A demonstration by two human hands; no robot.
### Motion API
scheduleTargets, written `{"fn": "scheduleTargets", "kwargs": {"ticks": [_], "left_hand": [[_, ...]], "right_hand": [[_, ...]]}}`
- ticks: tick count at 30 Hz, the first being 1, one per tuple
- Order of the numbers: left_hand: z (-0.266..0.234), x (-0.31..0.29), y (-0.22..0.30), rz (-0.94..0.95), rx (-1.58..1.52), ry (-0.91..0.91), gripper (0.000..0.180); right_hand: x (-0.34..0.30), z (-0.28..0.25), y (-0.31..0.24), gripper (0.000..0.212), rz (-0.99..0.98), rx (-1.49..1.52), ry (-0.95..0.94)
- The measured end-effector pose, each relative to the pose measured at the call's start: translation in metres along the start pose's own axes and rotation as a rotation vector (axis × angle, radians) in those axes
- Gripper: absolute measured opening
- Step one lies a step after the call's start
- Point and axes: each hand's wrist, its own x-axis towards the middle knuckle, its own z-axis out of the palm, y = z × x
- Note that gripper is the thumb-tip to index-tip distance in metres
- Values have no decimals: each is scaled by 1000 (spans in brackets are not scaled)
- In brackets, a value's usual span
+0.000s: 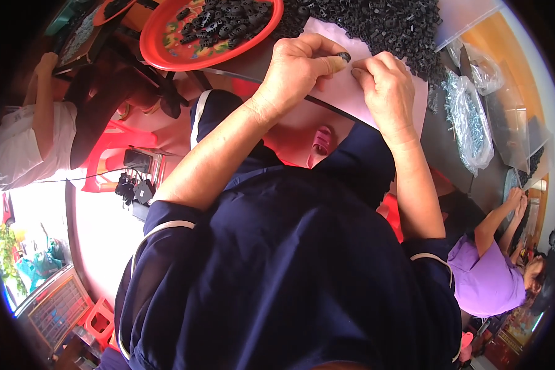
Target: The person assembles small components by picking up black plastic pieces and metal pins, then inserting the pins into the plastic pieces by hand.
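Between the thumb and forefinger of my left hand (299, 69) is a small black plastic part (344, 57). My right hand (385, 89) is close beside it, thumb and fingertips pinched together; whatever they hold is too small to make out. Both hands are over a pale pink sheet (345, 102) at the table's near edge. Beyond them lies a large heap of small black plastic pieces (376, 24). To the left, a red round tray (160, 46) with a flowered bottom carries a pile of bigger black parts (231, 24).
Clear plastic bags (468, 120) of small silvery pieces lie on the table at right. A person in purple (487, 277) works at far right, another in white (49, 135) at left. Red stools (102, 320) and a chair with black adapters (135, 188) stand at left.
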Motion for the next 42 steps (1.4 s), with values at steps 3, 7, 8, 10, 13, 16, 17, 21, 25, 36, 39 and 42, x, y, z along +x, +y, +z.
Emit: {"fn": "scheduleTargets", "kwargs": {"ticks": [3,7,8,10,13,16,17,21,25,36,39,42], "left_hand": [[1,-2,2,19,51,6,13],[1,-3,4,11,83,3,13],[2,-3,3,12,85,2,13],[2,-2,1,17,52,6,13],[4,-2,2,-12,43,-4,13],[4,-2,3,-24,84,-5,14],[3,-1,3,-25,87,-3,14],[4,-3,3,-18,101,-10,16],[4,-2,4,-24,106,-21,17],[0,0,4,-41,78,-21,13],[0,2,3,-52,32,-29,13],[-1,2,6,-76,-24,-41,14]], "right_hand": [[-5,2,-4,9,-50,26,13],[-6,3,-6,13,-139,15,32],[-6,3,-5,13,-139,16,35],[-6,4,-1,12,-79,224,69],[-3,-7,0,7,220,583,-25],[1,-7,6,8,406,800,-63],[4,-10,4,8,405,804,-63],[18,-24,-1,14,459,1072,-131],[21,-21,2,16,453,1178,-216],[26,-16,4,17,479,1280,-233],[27,-16,6,17,504,1330,-251],[28,-16,9,18,540,1419,-300]]}}
